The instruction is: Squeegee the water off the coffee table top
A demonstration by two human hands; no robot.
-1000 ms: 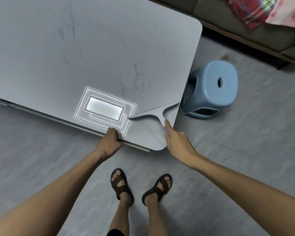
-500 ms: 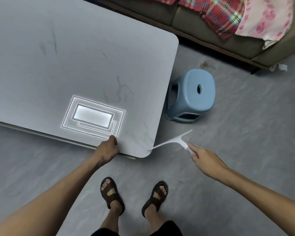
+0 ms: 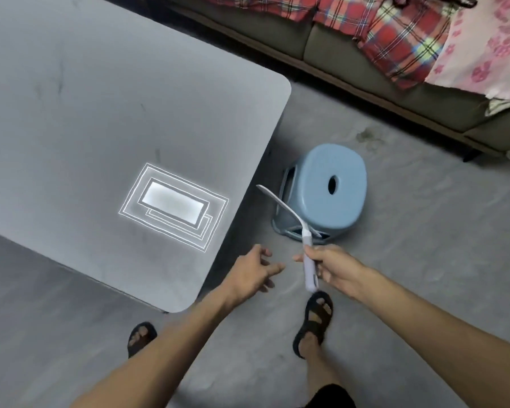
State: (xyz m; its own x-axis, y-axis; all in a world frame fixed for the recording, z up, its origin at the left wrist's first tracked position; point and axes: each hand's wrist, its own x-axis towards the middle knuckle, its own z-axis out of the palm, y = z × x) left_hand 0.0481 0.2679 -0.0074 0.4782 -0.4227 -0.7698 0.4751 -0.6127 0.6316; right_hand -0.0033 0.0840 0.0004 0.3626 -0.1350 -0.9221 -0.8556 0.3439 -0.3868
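Note:
The grey coffee table top (image 3: 100, 128) fills the left of the view, with a bright ceiling-light reflection near its right edge and faint streaks. My right hand (image 3: 333, 267) is off the table, to its right, gripping the pale handle of a white squeegee (image 3: 295, 222) whose blade points up and left over the floor. My left hand (image 3: 255, 269) hovers just past the table's near right corner, fingers spread, holding nothing, a short gap from the squeegee handle.
A light blue plastic stool (image 3: 327, 189) stands on the grey floor right of the table, behind the squeegee. A sofa (image 3: 365, 83) with plaid and pink cloths runs along the top. My sandalled feet (image 3: 314, 319) are below the hands.
The squeegee left the table corner and swung upright off the right side. My left hand let go of the table's front edge and moved right, toward the handle. The view shifted right.

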